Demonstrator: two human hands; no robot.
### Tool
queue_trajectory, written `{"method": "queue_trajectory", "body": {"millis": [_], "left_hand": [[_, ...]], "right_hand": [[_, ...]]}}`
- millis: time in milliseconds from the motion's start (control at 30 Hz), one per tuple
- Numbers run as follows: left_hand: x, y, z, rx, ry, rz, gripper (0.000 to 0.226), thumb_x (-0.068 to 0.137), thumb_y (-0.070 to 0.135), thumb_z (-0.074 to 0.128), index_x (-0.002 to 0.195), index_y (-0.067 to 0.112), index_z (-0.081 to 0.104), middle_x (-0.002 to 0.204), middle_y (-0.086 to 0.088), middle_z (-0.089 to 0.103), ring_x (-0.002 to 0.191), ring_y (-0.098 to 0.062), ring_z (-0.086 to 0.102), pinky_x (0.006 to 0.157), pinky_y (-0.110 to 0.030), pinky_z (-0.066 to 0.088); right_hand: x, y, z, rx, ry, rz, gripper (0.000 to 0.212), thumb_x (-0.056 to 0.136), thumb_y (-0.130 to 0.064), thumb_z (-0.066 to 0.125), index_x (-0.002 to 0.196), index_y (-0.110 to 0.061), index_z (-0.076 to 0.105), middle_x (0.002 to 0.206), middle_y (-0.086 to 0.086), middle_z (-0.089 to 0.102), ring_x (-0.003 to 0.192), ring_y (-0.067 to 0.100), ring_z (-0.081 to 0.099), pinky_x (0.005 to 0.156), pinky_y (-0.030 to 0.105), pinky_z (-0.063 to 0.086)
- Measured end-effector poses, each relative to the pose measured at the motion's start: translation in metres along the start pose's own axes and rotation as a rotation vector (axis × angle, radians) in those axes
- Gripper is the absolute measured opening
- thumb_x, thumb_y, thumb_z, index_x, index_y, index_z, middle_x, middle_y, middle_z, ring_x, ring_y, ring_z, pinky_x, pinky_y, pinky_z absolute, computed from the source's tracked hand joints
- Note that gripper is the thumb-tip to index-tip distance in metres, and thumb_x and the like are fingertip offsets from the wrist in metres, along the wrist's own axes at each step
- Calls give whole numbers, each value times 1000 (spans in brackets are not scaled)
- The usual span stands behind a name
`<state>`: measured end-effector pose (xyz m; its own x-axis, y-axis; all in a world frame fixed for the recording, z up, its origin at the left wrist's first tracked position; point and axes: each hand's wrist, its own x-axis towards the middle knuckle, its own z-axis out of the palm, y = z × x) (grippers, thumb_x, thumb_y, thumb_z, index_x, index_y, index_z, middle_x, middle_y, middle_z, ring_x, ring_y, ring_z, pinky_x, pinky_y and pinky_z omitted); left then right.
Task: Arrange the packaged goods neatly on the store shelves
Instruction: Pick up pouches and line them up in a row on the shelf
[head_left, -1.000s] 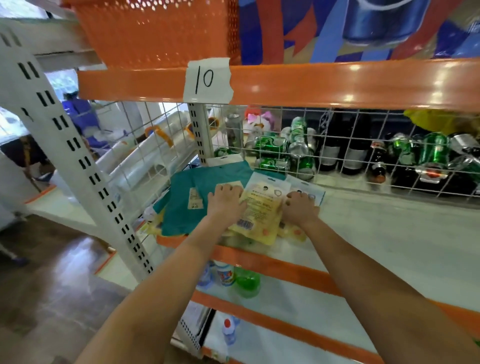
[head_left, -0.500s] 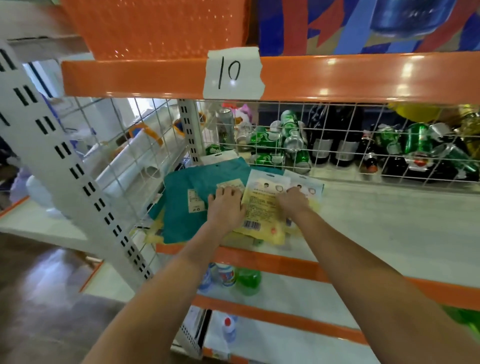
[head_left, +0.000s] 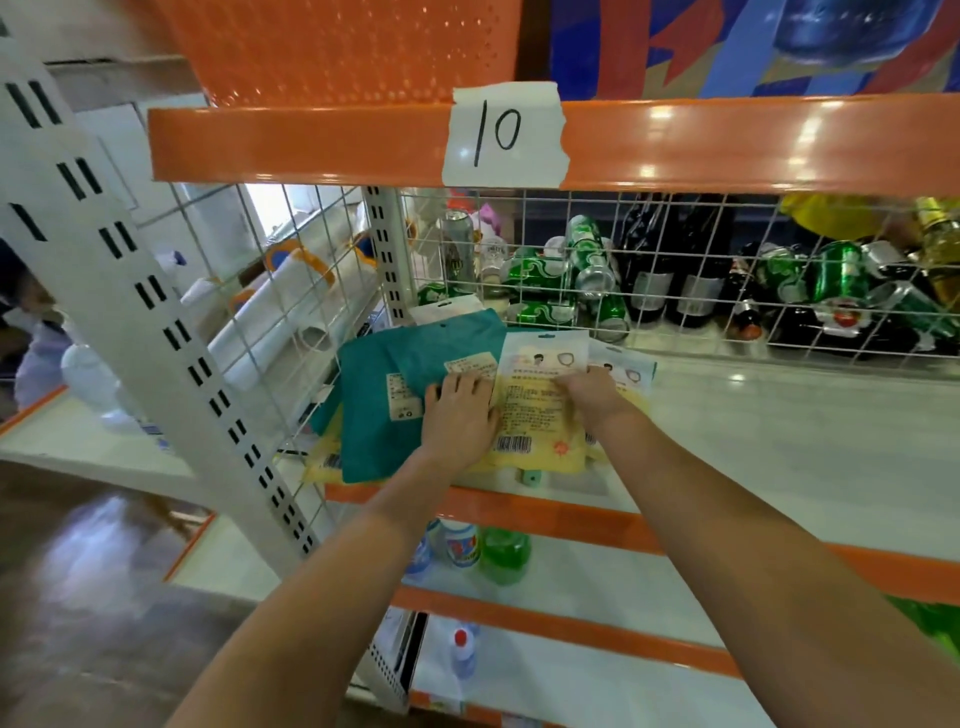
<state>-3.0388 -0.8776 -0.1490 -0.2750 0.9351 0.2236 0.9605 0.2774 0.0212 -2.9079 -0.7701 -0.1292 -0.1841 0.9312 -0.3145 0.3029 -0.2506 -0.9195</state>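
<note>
Two bare arms reach onto a white shelf with an orange front edge (head_left: 779, 467). The left hand (head_left: 460, 415) lies flat, palm down. Its fingers are straight and close together. They press on the spot where a teal flat plastic packet (head_left: 384, 410) meets a yellow flat packet with a barcode (head_left: 535, 415). The right hand (head_left: 592, 397) rests on the right side of the yellow packet. Its fingers bend down at the packet's top part, but I cannot tell if they pinch it or only press on it.

The yellow packet lies near the front of the shelf, on top of other packets. A second teal packet (head_left: 457, 338) lies partly under the first one and behind it. Another packet with a white top and small pictures (head_left: 628, 366) peeks out to the right, just behind the right hand. More yellow packets (head_left: 322, 465) stick out at the front left, under the teal one.

A white wire grid (head_left: 675, 234) stands at the back of the shelf. Behind it lie green drink cans (head_left: 587, 260) in a pile and dark glass bottles (head_left: 675, 270) standing up. A white paper label with "10" written on it (head_left: 504, 135) is stuck on the orange beam above. On the shelf below stand a green bottle (head_left: 504, 553) and a bottle with a blue and white label (head_left: 460, 545), side by side.
</note>
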Motion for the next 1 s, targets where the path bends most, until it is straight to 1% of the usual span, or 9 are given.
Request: {"method": "queue_trajectory", "body": {"millis": [67, 167, 233, 333, 467, 567, 633, 800, 1000], "left_hand": [[-1, -1, -1, -8, -5, 12, 42, 98, 37, 36, 135, 18, 42, 142, -1, 40, 132, -22, 33, 107, -41, 26], [1, -2, -6, -44, -36, 23, 42, 98, 37, 36, 135, 19, 44, 142, -1, 41, 132, -22, 33, 108, -42, 25], [3, -4, -11, -64, -61, 30, 43, 97, 38, 37, 134, 19, 47, 142, -2, 43, 131, -23, 34, 107, -43, 26], [9, -7, -17, -50, -100, 37, 42, 97, 37, 38, 131, 16, 50, 138, -5, 47, 127, -25, 38, 104, -43, 31], [16, -5, -22, -30, -101, 98, 39, 97, 37, 38, 126, 14, 51, 131, -9, 51, 121, -28, 44, 100, -44, 37], [18, 3, -23, -45, -90, 175, 38, 98, 37, 38, 125, 15, 52, 129, -8, 52, 120, -28, 45, 99, -43, 38], [17, 14, -23, -65, -106, 224, 40, 99, 37, 37, 130, 16, 50, 132, -8, 50, 124, -26, 42, 100, -43, 38], [11, 51, -22, -53, -146, 312, 39, 99, 38, 36, 129, 16, 49, 130, -7, 50, 122, -25, 43, 99, -43, 38], [6, 111, -27, -30, -136, 449, 37, 99, 36, 35, 125, 15, 51, 131, -7, 50, 121, -26, 43, 98, -44, 37]], "right_hand": [[2, 3, -3, 79, -10, 30, 33, 92, -6, 57, 122, 4, 47, 113, 12, 55, 108, 27, 53, 79, 33, 42], [8, 10, -5, 173, -51, 94, 22, 87, -8, 64, 105, 2, 57, 118, 18, 62, 107, 36, 59, 93, 48, 48], [15, 18, -9, 236, -60, 132, 25, 85, -8, 65, 107, 4, 60, 117, 20, 63, 105, 37, 61, 93, 54, 48], [6, 18, -17, 286, -35, 142, 31, 86, -7, 64, 115, 4, 58, 115, 17, 64, 105, 35, 62, 92, 52, 49], [-9, 16, -34, 341, 67, 166, 29, 86, -9, 65, 112, 3, 59, 109, 17, 66, 102, 34, 63, 93, 51, 49], [-20, 21, -49, 348, 152, 225, 26, 86, -18, 67, 106, -1, 62, 108, 14, 66, 99, 33, 63, 93, 50, 50], [-30, 26, -60, 360, 196, 247, 24, 87, -21, 66, 104, -4, 62, 109, 13, 65, 102, 33, 61, 95, 50, 48], [-54, 48, -94, 439, 265, 234, 30, 90, -19, 61, 114, -2, 59, 115, 15, 63, 110, 34, 58, 99, 50, 45], [-85, 65, -157, 592, 287, 159, 17, 94, -13, 54, 106, -2, 58, 113, 14, 64, 109, 32, 59, 100, 50, 44]]}}
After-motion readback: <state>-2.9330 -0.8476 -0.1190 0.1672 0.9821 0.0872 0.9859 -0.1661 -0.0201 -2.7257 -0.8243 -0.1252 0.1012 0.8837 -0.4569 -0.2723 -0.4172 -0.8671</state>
